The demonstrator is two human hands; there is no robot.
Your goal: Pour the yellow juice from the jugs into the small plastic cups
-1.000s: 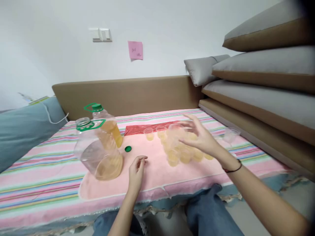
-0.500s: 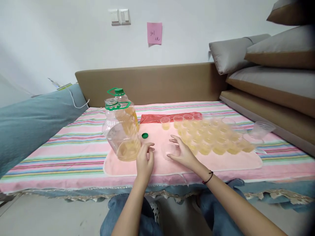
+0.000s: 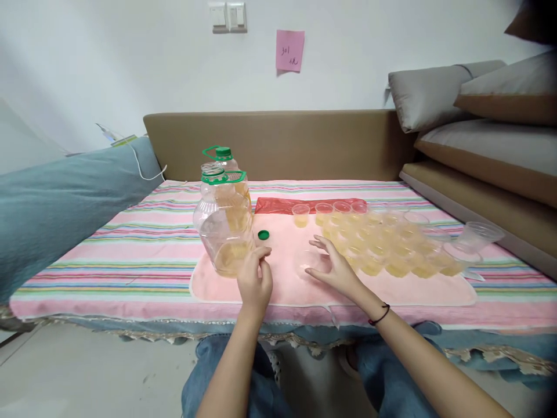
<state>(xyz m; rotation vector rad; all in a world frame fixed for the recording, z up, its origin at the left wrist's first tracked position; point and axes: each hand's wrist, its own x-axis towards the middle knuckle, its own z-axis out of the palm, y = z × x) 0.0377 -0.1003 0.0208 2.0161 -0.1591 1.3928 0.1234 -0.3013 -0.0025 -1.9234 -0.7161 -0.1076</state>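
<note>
My right hand is beside a clear plastic cup on the pink mat. Its thumb and fingers are spread in a curve at the cup's right side, not closed on it. Near the base of a large uncapped clear jug, my left hand hovers with loosely bent fingers and nothing visible in them. A little pale yellow liquid lies in the bottom of that jug. Right of my hands stand packed rows of cups with yellow liquid; one filled cup stands apart at the back.
Behind the open jug is a second jug with its green cap on. A loose green cap lies on the mat. A red plastic bag lies at the back, stacked cups at the right. Cushions are piled far right.
The view has shifted, so the scene sits farther right. My left hand is slightly nearer the open jug. My right hand keeps its curved pose by the clear cup.
</note>
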